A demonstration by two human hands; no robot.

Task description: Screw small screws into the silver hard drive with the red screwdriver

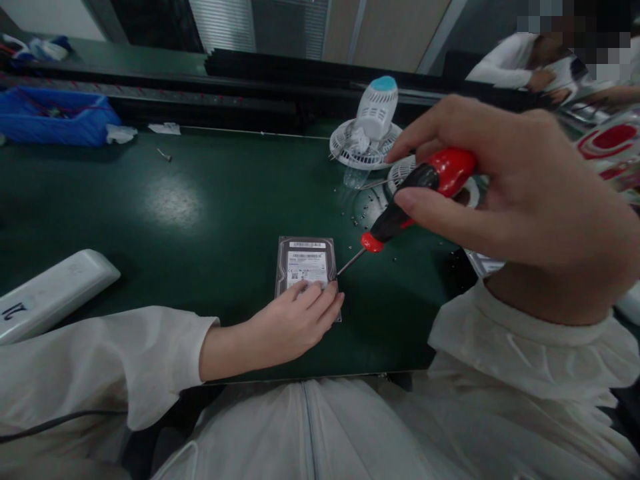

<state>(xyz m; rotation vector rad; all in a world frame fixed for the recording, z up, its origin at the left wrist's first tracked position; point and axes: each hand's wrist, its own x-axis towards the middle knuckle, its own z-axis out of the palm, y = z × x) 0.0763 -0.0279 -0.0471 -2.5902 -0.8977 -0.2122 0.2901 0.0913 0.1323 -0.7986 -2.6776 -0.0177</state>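
A hard drive (306,261) with a white label lies flat on the dark green table (200,220). My left hand (295,323) rests on its near end, fingers flat and pressed on the case. My right hand (515,193) is closed round the red and black handle of a screwdriver (415,197). The metal tip of the screwdriver meets the drive's right edge, just above my left fingertips.
A small white fan with a blue cap (373,127) stands beyond the drive, with several loose screws (360,210) beside it. A white box (50,290) lies at the left. A blue bin (55,113) sits far left. Another person's white sleeve (505,63) is at the top right.
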